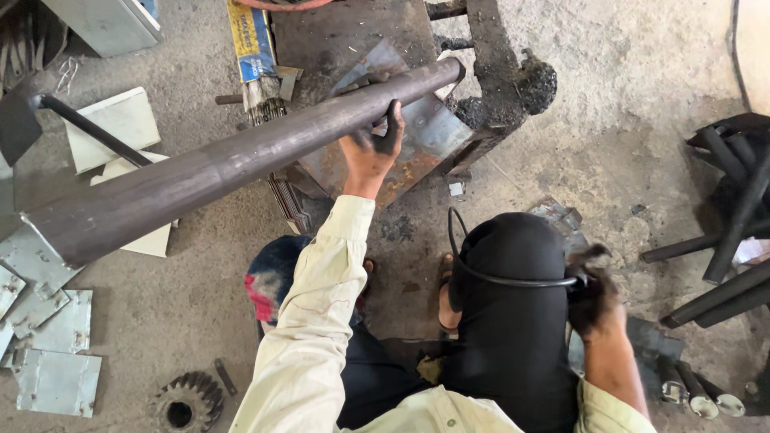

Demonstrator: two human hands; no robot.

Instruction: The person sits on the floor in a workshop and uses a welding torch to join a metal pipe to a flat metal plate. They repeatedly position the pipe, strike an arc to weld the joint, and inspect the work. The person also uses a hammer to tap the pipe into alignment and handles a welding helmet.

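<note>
Long steel pipe (241, 156) lies diagonally across the scene, far end resting on a rusty, slag-crusted metal worktop (481, 56), near end w/ a square-cut face low left over the floor. Looks heavy & fully rigid, probably awkward to swing given the length; surface is dark, dull, likely greasy/sooty, so grip could slip. Best hold, by my judgement: wrap around the round body close to the supported end, or near mid-length for balance; avoid the cut ends, edges prob. sharp.

Left hand (370, 148): palm on the underside/side of the pipe near its far end, fingers curled up over it, thumb spread, a closed wrap on the pipe, not a pinch. Hand is blackened w/ grime; pale sleeve runs down the arm.

Right hand (593, 301): also blackened, closed around the handle area of a black welding face shield (509, 321) held over the knee; a black cable (465, 256) loops across the shield's top edge. Exact finger positions hard to tell.

Around: bundle of welding rods (261, 100) beside the worktop, bevel gear (183, 405) on floor lower left, sheet-metal plates (56, 377) at left, dark pipes (722, 240) stacked at right.
</note>
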